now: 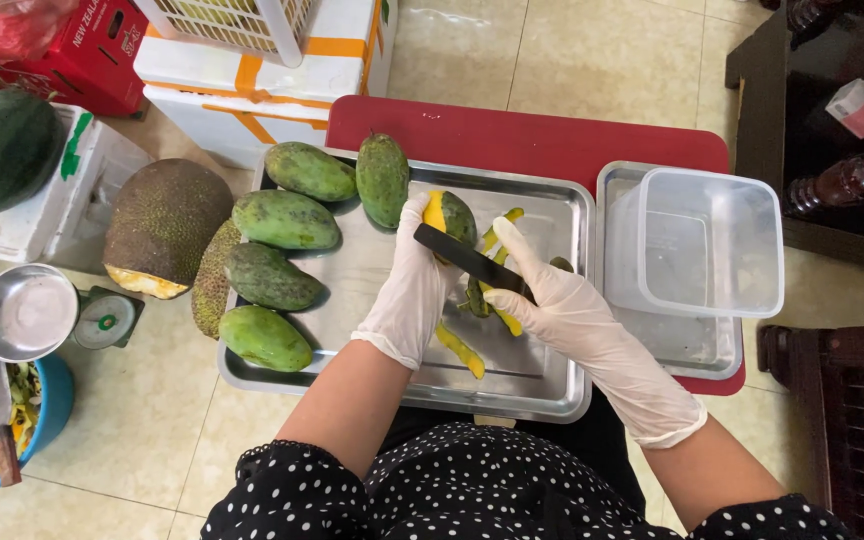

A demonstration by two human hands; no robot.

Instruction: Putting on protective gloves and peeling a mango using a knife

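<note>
My left hand [407,290], in a white glove, grips a partly peeled green mango [449,217] with yellow flesh showing, above a steel tray [542,390]. A black knife [467,260] is held in my gloved right hand [562,305], its blade lying across the mango. Strips of green and yellow peel [462,352] lie on the tray under my hands. Several whole green mangoes [282,220] rest along the tray's left and far side.
A clear plastic container [707,240] sits in a second steel tray [682,345] on the red table [522,135]. A cut jackfruit [157,225], a scale with a steel bowl [27,312], a blue scrap bucket [47,410] and a watermelon [2,150] are at left. Dark wooden furniture [842,150] stands at right.
</note>
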